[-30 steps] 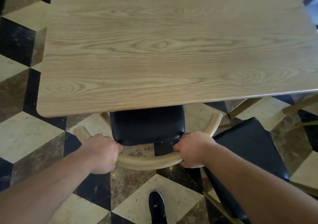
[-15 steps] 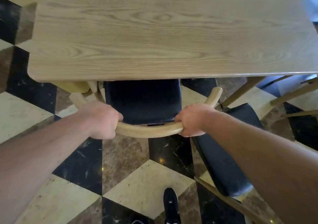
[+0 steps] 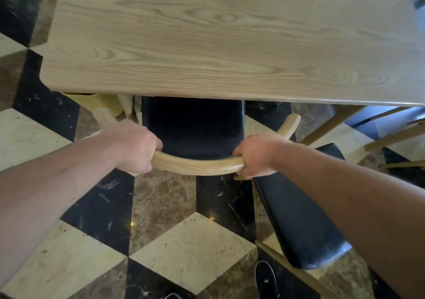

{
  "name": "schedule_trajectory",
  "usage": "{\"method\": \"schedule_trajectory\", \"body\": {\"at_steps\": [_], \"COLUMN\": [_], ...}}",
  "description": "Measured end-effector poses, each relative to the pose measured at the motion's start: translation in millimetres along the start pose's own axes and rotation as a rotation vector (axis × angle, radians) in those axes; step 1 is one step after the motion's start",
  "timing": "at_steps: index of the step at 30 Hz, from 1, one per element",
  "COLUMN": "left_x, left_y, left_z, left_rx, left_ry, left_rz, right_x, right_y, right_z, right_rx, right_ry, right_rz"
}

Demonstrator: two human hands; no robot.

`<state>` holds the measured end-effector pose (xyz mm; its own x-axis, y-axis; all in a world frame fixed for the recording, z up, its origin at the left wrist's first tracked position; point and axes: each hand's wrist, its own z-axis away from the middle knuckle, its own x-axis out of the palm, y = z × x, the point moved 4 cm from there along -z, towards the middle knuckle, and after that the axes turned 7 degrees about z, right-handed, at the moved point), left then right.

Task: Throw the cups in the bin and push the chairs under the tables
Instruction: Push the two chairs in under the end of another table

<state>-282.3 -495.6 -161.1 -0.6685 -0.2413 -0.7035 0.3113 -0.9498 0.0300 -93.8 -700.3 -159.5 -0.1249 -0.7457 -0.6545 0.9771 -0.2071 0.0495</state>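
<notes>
A wooden chair with a curved pale backrest (image 3: 197,166) and a black padded seat (image 3: 193,126) stands at the near edge of a light wood table (image 3: 218,41). The front part of the seat is hidden beneath the tabletop. My left hand (image 3: 134,148) grips the left part of the backrest. On the right part my right hand (image 3: 257,155) is closed around the same rail. No cup is in view.
A second chair with a black seat (image 3: 299,218) stands angled at my right, close under my right arm. More wooden chair legs (image 3: 391,137) show at the far right. The floor is black, cream and brown tiles (image 3: 190,250). My shoes (image 3: 265,280) are at the bottom.
The chair has slid forward, so more of its seat lies beneath the tabletop. Both hands stayed on the backrest, and I have stepped closer to the table.
</notes>
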Motion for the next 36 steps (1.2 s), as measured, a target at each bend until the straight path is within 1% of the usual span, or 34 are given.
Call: {"method": "schedule_trajectory", "body": {"at_steps": [3, 5, 6, 7, 9, 10, 11, 12, 13, 15, 18, 22, 26, 30, 33, 36], "left_x": [-2, -1, 0, 2, 11, 15, 18, 22, 25, 28, 33, 43, 53, 62, 75, 87], "left_y": [9, 16, 20, 27, 50, 75, 107, 145, 184, 256, 366, 493, 582, 649, 683, 694], "left_z": [6, 14, 18, 25, 44, 56, 69, 79, 85, 87, 78, 68, 64, 59, 51, 41], "left_rx": [-0.049, -0.128, -0.194, -0.28, -0.408, -0.383, -0.3, -0.181, -0.061, 0.128, 0.316, 0.474, 0.542, 0.562, 0.527, 0.446], "left_ry": [0.01, 0.072, 0.133, 0.234, 0.489, 0.613, 0.713, 0.781, 0.805, 0.741, 0.642, 0.538, 0.454, 0.346, 0.2, 0.108], "left_rz": [-0.002, -0.004, -0.012, -0.016, 0.06, 0.122, 0.168, 0.203, 0.23, 0.291, 0.397, 0.442, 0.452, 0.413, 0.303, 0.181], "right_x": [0, 1, 3, 7, 21, 32, 46, 65, 87, 138, 231, 337, 404, 444, 460, 464], "right_y": [-1, -3, -5, -6, -8, -9, -11, -10, -6, 12, 63, 130, 178, 209, 222, 225], "right_z": [6, 11, 15, 20, 35, 53, 75, 99, 125, 169, 234, 317, 378, 414, 426, 417], "right_rx": [-0.01, 0.003, 0.012, 0.038, 0.113, 0.123, 0.1, 0.062, 0.041, 0.047, 0.156, 0.303, 0.38, 0.35, 0.256, 0.119], "right_ry": [0.02, 0.041, 0.077, 0.156, 0.406, 0.536, 0.639, 0.708, 0.737, 0.713, 0.633, 0.553, 0.473, 0.357, 0.262, 0.147], "right_rz": [0.012, 0.009, 0.03, 0.07, 0.112, 0.042, -0.056, -0.143, -0.204, -0.259, -0.287, -0.272, -0.245, -0.287, -0.306, -0.149]}}
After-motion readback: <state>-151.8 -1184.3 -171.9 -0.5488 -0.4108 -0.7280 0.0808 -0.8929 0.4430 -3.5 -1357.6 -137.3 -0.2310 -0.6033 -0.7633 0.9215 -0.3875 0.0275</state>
